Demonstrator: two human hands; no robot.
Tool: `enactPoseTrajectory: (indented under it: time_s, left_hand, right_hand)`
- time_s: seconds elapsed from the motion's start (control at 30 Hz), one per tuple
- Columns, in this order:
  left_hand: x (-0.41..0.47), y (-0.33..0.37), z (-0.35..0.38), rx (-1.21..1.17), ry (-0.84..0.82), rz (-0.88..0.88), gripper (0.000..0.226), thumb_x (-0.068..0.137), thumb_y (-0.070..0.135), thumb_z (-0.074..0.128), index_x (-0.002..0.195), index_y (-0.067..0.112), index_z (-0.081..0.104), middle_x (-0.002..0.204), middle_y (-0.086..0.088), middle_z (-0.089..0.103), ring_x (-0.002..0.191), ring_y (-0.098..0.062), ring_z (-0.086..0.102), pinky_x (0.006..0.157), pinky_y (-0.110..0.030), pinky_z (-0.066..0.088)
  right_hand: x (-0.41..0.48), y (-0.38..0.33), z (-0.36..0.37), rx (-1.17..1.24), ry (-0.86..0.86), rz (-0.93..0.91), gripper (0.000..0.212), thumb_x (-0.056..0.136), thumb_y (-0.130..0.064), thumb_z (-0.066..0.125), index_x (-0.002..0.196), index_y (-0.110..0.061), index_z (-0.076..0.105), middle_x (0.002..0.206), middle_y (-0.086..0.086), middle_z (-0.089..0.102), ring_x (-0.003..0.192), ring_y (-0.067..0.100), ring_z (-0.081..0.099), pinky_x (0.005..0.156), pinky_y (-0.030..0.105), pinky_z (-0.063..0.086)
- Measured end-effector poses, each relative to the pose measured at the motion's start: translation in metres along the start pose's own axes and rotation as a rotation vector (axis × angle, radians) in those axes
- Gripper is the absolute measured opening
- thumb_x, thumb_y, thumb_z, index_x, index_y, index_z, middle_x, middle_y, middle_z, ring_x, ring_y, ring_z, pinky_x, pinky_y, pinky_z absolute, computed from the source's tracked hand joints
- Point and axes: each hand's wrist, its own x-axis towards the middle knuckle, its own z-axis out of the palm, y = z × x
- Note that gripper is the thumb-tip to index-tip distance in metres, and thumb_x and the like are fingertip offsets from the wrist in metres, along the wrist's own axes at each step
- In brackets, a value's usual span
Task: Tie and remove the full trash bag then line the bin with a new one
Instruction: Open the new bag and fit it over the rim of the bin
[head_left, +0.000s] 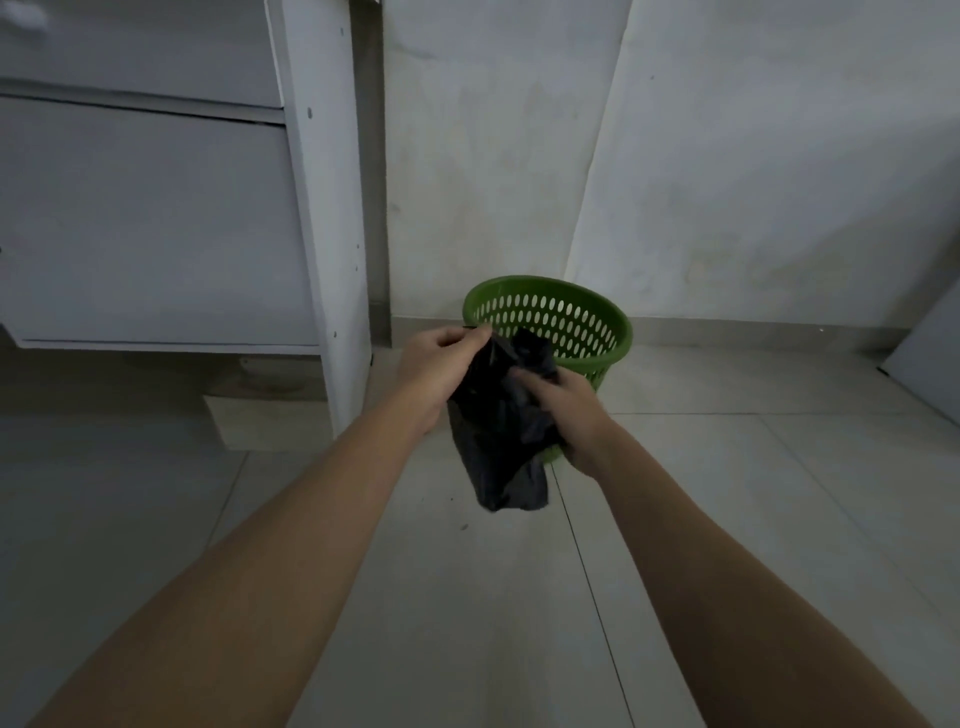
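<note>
Both hands hold a black bag (498, 441) in the air just in front of the green bin (550, 322), which stands empty and unlined on the floor (467, 623). The left hand (441, 369) pinches the bag's top edge; the right hand (566, 410) is closed on bunched plastic lower down. The bag hangs long-axis down, its mouth uppermost. The bin lies straight ahead, beyond the hands, slightly nearer the right one, so opening the mouth likely comes next.
</note>
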Motion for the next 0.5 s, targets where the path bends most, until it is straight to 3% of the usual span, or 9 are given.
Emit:
enactPoseTrajectory:
  time_s: [0.13, 0.27, 0.37, 0.43, 0.5]
  left_hand:
    - [0.013, -0.007, -0.025, 0.059, 0.118, 0.077, 0.027, 0.088, 0.019, 0.07, 0.115, 0.018, 0.072, 0.109, -0.003, 0.07, 0.093, -0.015, 0.065, 0.079, -0.022, 0.053]
    - [0.016, -0.011, -0.048, 0.28, 0.22, 0.14, 0.021, 0.086, 0.025, 0.07, 0.107, 0.021, 0.071, 0.108, 0.002, 0.066, 0.098, -0.016, 0.062, 0.076, -0.022, 0.049]
    - [0.016, -0.013, -0.062, 0.727, 0.113, 0.093, 0.027, 0.082, 0.039, 0.073, 0.093, 0.017, 0.064, 0.11, -0.004, 0.059, 0.102, -0.021, 0.058, 0.085, -0.031, 0.05]
    - [0.015, -0.015, -0.062, 0.992, 0.127, 0.071, 0.047, 0.079, 0.048, 0.073, 0.107, 0.014, 0.057, 0.122, -0.011, 0.05, 0.109, -0.03, 0.053, 0.088, -0.039, 0.05]
    - [0.01, -0.014, -0.052, 0.987, 0.189, 0.216, 0.05, 0.084, 0.048, 0.067, 0.118, 0.016, 0.048, 0.125, -0.008, 0.046, 0.113, -0.029, 0.05, 0.088, -0.041, 0.048]
  right_hand:
    - [0.008, -0.003, -0.013, 0.248, 0.355, 0.12, 0.031, 0.093, -0.033, 0.066, 0.117, -0.014, 0.062, 0.112, 0.009, 0.07, 0.099, 0.027, 0.068, 0.093, 0.046, 0.055]
    - [0.003, -0.002, -0.03, 0.163, 0.309, 0.061, 0.028, 0.093, -0.033, 0.066, 0.116, -0.016, 0.064, 0.116, 0.007, 0.07, 0.101, 0.025, 0.067, 0.093, 0.05, 0.055]
    - [0.004, -0.001, -0.035, 0.166, 0.267, 0.03, 0.025, 0.093, -0.026, 0.068, 0.113, -0.012, 0.066, 0.113, 0.009, 0.072, 0.098, 0.024, 0.07, 0.087, 0.05, 0.058]
    - [0.008, 0.0, -0.034, 0.188, 0.266, 0.001, 0.023, 0.091, -0.023, 0.071, 0.11, -0.01, 0.068, 0.107, 0.01, 0.075, 0.094, 0.025, 0.072, 0.086, 0.051, 0.059]
    - [0.012, 0.002, -0.028, 0.181, 0.257, -0.03, 0.022, 0.088, -0.022, 0.074, 0.107, -0.01, 0.07, 0.105, 0.011, 0.075, 0.095, 0.028, 0.073, 0.086, 0.05, 0.059]
